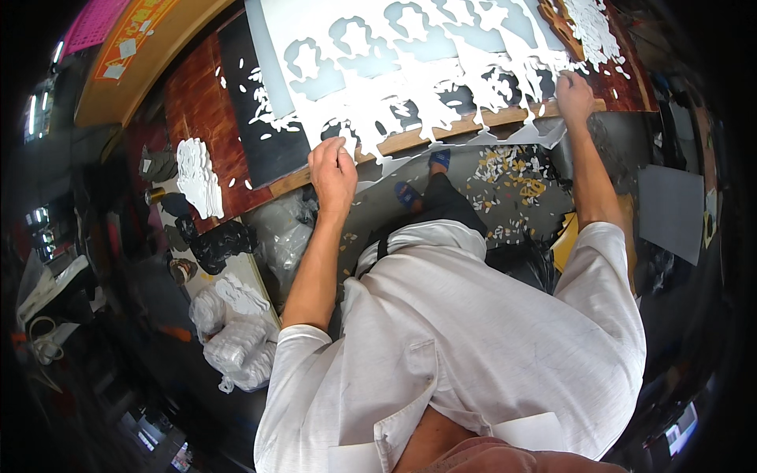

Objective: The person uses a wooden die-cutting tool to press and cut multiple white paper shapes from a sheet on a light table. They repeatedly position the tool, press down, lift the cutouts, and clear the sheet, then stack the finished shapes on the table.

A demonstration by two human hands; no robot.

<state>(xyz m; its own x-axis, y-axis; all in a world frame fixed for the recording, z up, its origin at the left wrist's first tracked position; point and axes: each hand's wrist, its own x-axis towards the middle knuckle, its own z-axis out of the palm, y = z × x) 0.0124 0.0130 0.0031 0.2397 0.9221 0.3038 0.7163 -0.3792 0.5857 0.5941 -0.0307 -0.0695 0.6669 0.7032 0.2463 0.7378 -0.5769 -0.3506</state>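
Observation:
A white sheet (pixel 410 85) with rows of cut-out openings lies across the table and sags over its near edge. At the sheet's near left edge, my left hand (pixel 333 175) is closed on it with curled fingers. My right hand (pixel 576 98) pinches the right end of the same sheet near the table's wooden rim. A pale grey sheet (pixel 272 67) shows beneath it and through the openings. Small white oval scraps (pixel 266 118) lie loose on the black mat (pixel 272 158), some visible through the gaps.
White cut-out shapes (pixel 199 180) are stacked at the table's left. At the far right, a brown wooden form (pixel 561 30) lies beside a white pile (pixel 595 35). Scraps (pixel 509 177) litter the floor. Plastic-wrapped bundles (pixel 240 347) stand to my left; a grey panel (pixel 670 209) stands right.

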